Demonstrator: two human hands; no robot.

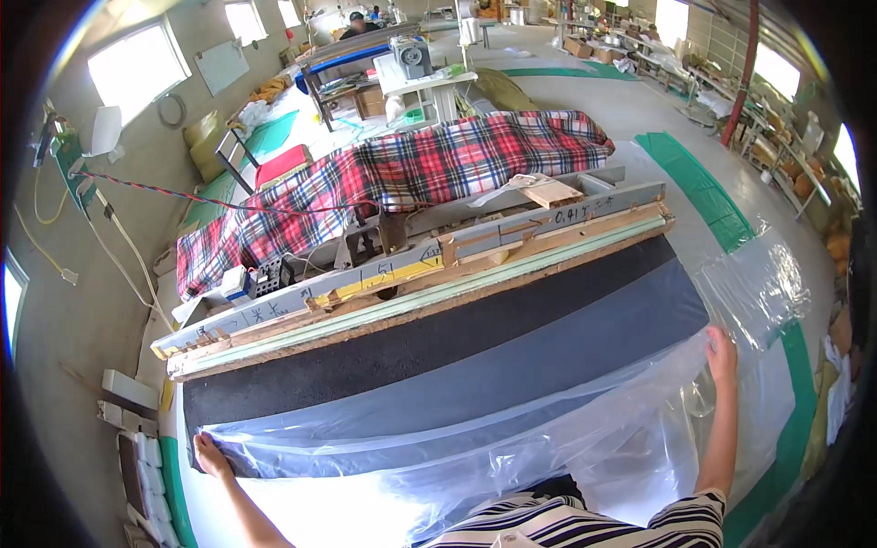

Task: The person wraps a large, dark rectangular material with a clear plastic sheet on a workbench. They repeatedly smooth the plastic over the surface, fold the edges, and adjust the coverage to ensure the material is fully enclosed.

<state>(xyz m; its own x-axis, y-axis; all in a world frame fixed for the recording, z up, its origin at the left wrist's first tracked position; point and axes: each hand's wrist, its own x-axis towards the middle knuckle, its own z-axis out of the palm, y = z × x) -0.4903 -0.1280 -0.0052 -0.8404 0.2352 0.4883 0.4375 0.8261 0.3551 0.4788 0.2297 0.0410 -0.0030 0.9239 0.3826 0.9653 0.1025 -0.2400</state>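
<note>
A wide sheet of clear plastic film point(566, 443) stretches between my hands, over the near part of a long black work surface point(393, 352). At the surface's near left corner, my left hand point(212, 455) is closed on one end of the film. My right hand point(722, 354) pinches the film's other end at the right corner. The film's far edge runs slantwise across the black surface, and its near part hangs down in front of my striped shirt. Glare hides some of its folds.
Along the surface's far side lies a long wood and metal bar assembly point(539, 247), with a red plaid cloth point(429, 164) behind it. A sewing machine point(411, 57) stands farther back. Crumpled clear film point(754, 288) and green strips point(699, 187) lie on the floor at right.
</note>
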